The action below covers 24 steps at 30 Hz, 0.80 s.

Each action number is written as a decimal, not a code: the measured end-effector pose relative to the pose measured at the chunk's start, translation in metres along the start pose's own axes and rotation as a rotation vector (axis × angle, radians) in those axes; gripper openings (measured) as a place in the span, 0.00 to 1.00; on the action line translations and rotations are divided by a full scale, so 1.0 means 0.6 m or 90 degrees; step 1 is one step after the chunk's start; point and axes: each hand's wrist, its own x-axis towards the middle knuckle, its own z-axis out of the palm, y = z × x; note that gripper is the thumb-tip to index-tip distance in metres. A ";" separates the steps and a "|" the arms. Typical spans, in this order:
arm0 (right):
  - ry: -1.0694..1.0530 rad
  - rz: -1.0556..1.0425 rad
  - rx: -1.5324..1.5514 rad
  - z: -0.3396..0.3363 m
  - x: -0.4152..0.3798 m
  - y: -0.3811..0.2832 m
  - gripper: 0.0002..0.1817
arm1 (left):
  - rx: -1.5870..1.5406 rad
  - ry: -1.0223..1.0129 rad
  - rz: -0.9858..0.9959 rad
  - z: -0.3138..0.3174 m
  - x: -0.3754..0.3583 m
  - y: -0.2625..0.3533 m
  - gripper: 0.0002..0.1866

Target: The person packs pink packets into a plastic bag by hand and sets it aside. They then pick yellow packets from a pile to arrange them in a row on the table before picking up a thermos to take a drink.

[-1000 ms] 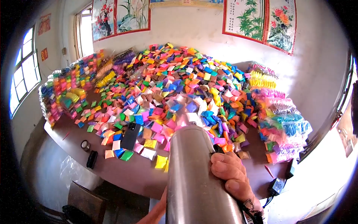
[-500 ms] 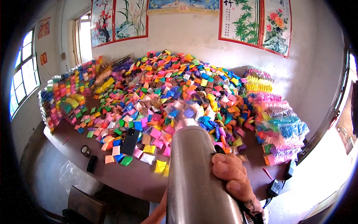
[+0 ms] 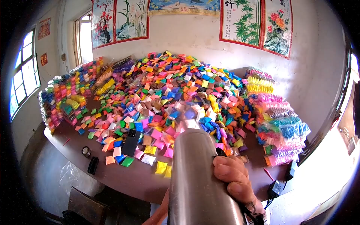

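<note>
A large brushed-metal cylinder (image 3: 193, 176), perhaps a flask or cup, rises close to the camera at the bottom centre and hides part of the table. My right hand (image 3: 234, 176) has its fingers wrapped round the handle side of it. A small black part (image 3: 221, 152) shows just above those fingers. Only a strip of my left forearm (image 3: 159, 212) appears left of the cylinder; the hand itself is hidden behind the metal. Beyond the cylinder lies a big heap of small coloured packets (image 3: 180, 82).
On the brown table (image 3: 123, 180) lie a black phone (image 3: 131, 143), a small round tin (image 3: 86, 151) and a black case (image 3: 93, 165). Bagged packets line the left (image 3: 69, 90) and right (image 3: 285, 127). Black adapters (image 3: 276, 188) sit at the right edge, above a chair (image 3: 86, 204) lower left.
The metal cylinder has shifted very slightly down and right in view. My right hand keeps its hold on it.
</note>
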 end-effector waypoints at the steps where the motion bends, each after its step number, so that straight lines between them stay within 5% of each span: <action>1: 0.009 -0.001 -0.001 0.002 -0.003 0.001 0.19 | -0.033 -0.015 -0.037 -0.007 0.003 0.014 0.15; 5: -0.051 0.094 0.057 -0.009 0.005 -0.032 0.20 | 0.087 -0.002 0.043 0.071 -0.051 -0.115 0.16; 8: -0.085 0.149 0.100 -0.010 0.014 -0.035 0.21 | 0.044 0.020 0.033 0.050 -0.033 -0.082 0.16; 18: -0.078 0.033 0.017 0.008 -0.036 0.045 0.18 | -0.068 -0.005 -0.013 0.009 0.000 -0.037 0.13; 20: -0.081 0.155 0.035 0.006 -0.034 0.036 0.19 | -0.085 -0.016 -0.019 0.005 -0.006 -0.036 0.12; 22: -0.073 0.124 0.034 0.008 -0.045 0.050 0.19 | 0.117 -0.079 -0.010 0.006 -0.012 -0.041 0.10; 24: -0.087 0.141 0.028 0.007 -0.048 0.054 0.20 | 0.119 -0.065 0.020 0.007 -0.012 -0.047 0.12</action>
